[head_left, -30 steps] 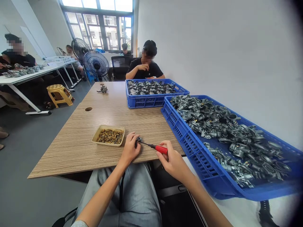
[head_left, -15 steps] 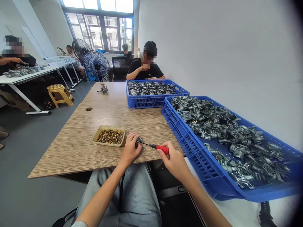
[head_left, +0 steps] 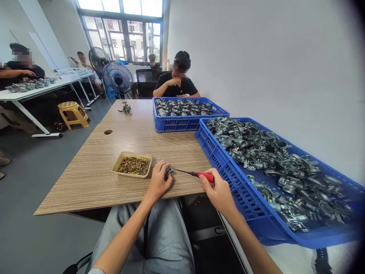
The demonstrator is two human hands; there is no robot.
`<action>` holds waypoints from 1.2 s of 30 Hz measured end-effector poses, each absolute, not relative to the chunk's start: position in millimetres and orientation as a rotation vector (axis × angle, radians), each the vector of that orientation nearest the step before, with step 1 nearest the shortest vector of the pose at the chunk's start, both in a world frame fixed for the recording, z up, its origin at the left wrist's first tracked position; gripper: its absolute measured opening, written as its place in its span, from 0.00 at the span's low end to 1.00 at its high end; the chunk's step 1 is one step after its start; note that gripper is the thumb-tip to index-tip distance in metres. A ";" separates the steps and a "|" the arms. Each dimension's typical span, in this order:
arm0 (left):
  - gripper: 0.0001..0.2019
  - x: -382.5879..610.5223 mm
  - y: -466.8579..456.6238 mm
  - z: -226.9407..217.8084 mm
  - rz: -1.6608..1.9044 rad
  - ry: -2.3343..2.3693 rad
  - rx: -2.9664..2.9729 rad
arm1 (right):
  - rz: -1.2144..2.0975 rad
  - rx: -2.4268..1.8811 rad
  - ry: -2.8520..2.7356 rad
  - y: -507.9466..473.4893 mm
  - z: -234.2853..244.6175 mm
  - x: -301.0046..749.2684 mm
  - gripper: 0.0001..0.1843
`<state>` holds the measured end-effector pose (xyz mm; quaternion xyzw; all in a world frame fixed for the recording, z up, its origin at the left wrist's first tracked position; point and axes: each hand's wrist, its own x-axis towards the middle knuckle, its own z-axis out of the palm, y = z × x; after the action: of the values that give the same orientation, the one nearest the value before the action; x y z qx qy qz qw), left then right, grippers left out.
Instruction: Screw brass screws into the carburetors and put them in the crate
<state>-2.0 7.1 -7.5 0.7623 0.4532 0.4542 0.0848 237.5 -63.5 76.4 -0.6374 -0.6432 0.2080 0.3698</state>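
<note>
One red-handled screwdriver [head_left: 205,176] sits in the right hand [head_left: 219,192], its shaft pointing at a small metal part [head_left: 170,170] that the left hand [head_left: 159,179] clasps on the bench [head_left: 91,179], right of the beige tray [head_left: 130,174] of brass pieces [head_left: 134,166].

The left hand [head_left: 160,182] holds a metal part [head_left: 169,171] while the right hand [head_left: 219,192] grips a red-handled screwdriver [head_left: 195,174].

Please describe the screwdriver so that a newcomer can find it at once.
Find the wood-grain table and look at its near edge. There the right hand holds the screwdriver, its dark shaft pointing toward the metal part in the left hand. No neighbour shares its bright red handle.
</note>
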 end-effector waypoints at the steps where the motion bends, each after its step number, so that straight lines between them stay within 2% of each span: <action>1: 0.25 -1.9 7.1 -6.2 1.364 1.382 2.258 | 0.541 -1.623 -1.627 -62.2 74.8 238.9 0.17; 8: 0.28 -4.6 11.8 -8.4 1.348 1.360 2.049 | 0.570 -1.506 -1.468 -56.7 74.3 245.9 0.18; 13: 0.40 -10.5 -6.1 -21.5 1.286 1.288 2.012 | 0.586 -1.414 -1.337 -62.0 86.6 246.4 0.18; 15: 0.41 -12.3 -15.7 -26.3 1.267 1.268 1.994 | 0.578 -1.405 -1.311 -64.1 91.1 242.7 0.18; 20: 0.38 -15.7 -23.3 -33.0 1.267 1.213 1.958 | 0.451 -1.434 -1.380 -64.9 94.5 225.1 0.16; 25: 0.37 -20.6 -17.1 -28.6 1.210 1.199 1.839 | 0.708 -1.426 -1.432 -54.5 77.0 206.3 0.15; 31: 0.34 -26.4 -9.8 -11.4 1.061 1.095 1.798 | 0.717 -1.593 -1.699 -34.3 47.8 187.0 0.23; 36: 0.32 -28.6 -10.4 -10.5 1.047 1.098 1.800 | 0.740 -1.632 -1.749 -27.2 32.2 168.9 0.25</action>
<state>-28.6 -10.4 -10.5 0.7061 0.4306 0.4108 0.3838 168.9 -27.2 32.2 -0.6189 -0.6632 0.2805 0.3137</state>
